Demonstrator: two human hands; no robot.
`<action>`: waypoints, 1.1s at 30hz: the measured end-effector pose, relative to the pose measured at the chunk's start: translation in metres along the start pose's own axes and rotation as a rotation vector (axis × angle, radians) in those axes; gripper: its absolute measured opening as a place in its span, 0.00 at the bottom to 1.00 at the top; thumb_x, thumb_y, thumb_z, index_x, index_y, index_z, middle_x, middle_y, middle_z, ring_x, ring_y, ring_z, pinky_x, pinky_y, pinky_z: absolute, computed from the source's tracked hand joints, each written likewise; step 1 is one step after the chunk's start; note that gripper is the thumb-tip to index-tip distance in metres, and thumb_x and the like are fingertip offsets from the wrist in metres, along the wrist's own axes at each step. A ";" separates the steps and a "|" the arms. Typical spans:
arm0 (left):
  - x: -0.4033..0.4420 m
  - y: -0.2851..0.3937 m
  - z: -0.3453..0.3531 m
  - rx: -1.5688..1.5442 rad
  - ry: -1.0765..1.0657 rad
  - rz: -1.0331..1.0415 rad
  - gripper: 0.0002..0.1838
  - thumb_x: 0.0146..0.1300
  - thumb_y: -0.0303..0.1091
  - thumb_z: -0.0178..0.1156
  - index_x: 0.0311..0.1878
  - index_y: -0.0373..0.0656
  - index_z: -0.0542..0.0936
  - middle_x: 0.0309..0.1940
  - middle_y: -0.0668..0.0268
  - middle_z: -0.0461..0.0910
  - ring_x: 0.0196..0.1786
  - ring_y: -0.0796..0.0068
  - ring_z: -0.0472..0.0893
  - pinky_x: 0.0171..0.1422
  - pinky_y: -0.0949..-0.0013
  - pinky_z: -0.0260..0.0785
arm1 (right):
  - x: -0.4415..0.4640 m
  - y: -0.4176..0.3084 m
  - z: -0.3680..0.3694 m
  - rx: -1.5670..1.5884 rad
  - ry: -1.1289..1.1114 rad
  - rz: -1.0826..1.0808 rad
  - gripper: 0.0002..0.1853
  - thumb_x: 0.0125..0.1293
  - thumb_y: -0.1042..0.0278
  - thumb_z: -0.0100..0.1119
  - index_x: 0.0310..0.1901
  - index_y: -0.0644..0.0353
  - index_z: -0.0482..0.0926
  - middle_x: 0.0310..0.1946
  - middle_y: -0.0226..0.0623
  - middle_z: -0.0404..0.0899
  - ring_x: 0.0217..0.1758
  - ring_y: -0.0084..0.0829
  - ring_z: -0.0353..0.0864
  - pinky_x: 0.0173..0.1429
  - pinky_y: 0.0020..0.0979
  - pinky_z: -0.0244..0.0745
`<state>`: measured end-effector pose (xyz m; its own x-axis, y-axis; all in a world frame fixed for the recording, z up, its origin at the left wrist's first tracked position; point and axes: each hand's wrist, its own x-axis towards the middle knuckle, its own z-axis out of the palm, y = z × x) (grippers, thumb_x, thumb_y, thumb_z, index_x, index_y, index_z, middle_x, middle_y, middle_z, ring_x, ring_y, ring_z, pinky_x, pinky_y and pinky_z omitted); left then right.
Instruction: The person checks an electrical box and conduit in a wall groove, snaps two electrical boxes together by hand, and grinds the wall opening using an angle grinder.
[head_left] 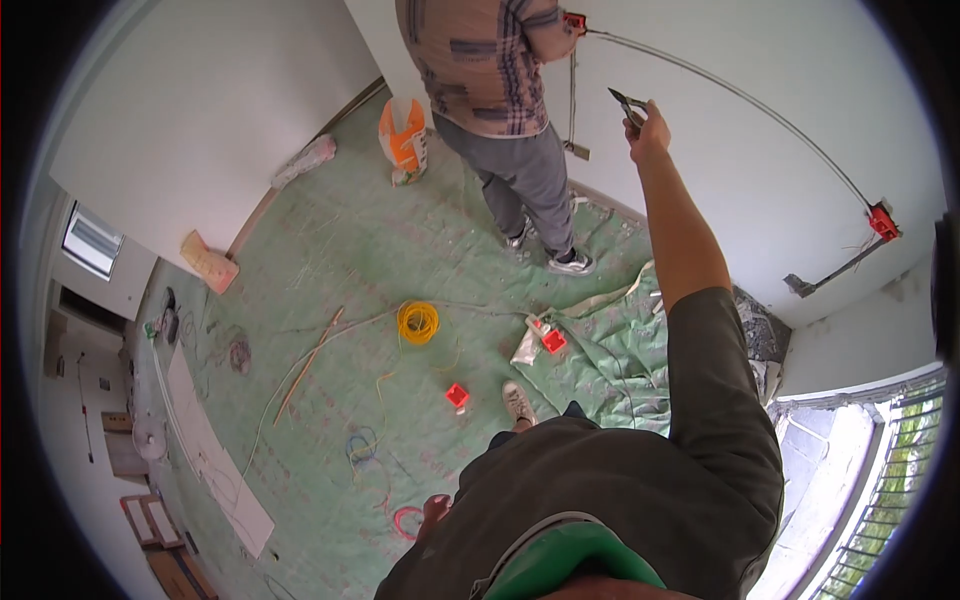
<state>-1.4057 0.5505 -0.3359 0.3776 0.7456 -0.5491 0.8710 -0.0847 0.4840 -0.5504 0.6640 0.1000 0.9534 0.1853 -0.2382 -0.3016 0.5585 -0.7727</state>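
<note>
Our hands: one dark pliers-like tool, held raised in the right.
Item: our right hand (650, 135), closed round the pliers-like tool (629, 106), in front of the pale wall (740, 165). Our left hand (434, 512), low beside our body; grip, we cannot tell. Beyond: one person (485, 75) at the wall, one yellow coil (418, 323) and two red boxes (457, 395) on the green floor covering (330, 260).

"What's cut off?"
"The co-worker (485, 70) loses the head at the top edge; the green helmet (575, 562) runs off the bottom."
"And the left hand (434, 512)?"
"Partly behind the dark shirt (600, 480). I can't tell whether it holds anything."
</note>
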 end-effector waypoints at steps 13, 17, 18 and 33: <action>0.162 0.175 -0.161 -0.696 0.004 -0.335 0.09 0.60 0.33 0.53 0.42 0.41 0.73 0.33 0.64 0.74 0.33 0.69 0.78 0.34 0.63 0.75 | 0.082 -0.014 0.041 -0.094 -0.014 -0.087 0.16 0.60 0.58 0.53 0.44 0.61 0.70 0.30 0.41 0.78 0.22 0.32 0.77 0.22 0.24 0.70; 0.166 0.176 -0.151 -0.677 0.028 -0.421 0.10 0.60 0.33 0.53 0.42 0.40 0.74 0.31 0.64 0.74 0.34 0.69 0.78 0.34 0.62 0.75 | 0.126 -0.006 0.051 -0.048 0.068 -0.095 0.16 0.61 0.58 0.53 0.44 0.61 0.70 0.30 0.41 0.78 0.22 0.33 0.76 0.22 0.24 0.70; 0.167 0.182 -0.148 -0.660 0.029 -0.442 0.10 0.60 0.34 0.52 0.42 0.40 0.74 0.30 0.65 0.74 0.34 0.69 0.78 0.33 0.62 0.75 | 0.142 -0.004 0.053 -0.049 0.087 -0.055 0.16 0.61 0.58 0.53 0.44 0.61 0.70 0.30 0.41 0.78 0.21 0.33 0.76 0.22 0.24 0.71; 0.144 0.276 -0.019 -0.356 -0.057 -0.253 0.18 0.54 0.46 0.55 0.39 0.42 0.79 0.32 0.59 0.80 0.40 0.63 0.79 0.45 0.66 0.69 | 0.342 0.040 0.067 -0.028 -0.083 0.070 0.16 0.61 0.56 0.49 0.44 0.59 0.73 0.32 0.38 0.78 0.23 0.27 0.77 0.24 0.22 0.69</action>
<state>-1.1169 0.6467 -0.2688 0.1920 0.6752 -0.7122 0.7793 0.3361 0.5288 -0.2372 0.8038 0.0275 0.9255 0.2898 -0.2439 -0.3661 0.5193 -0.7722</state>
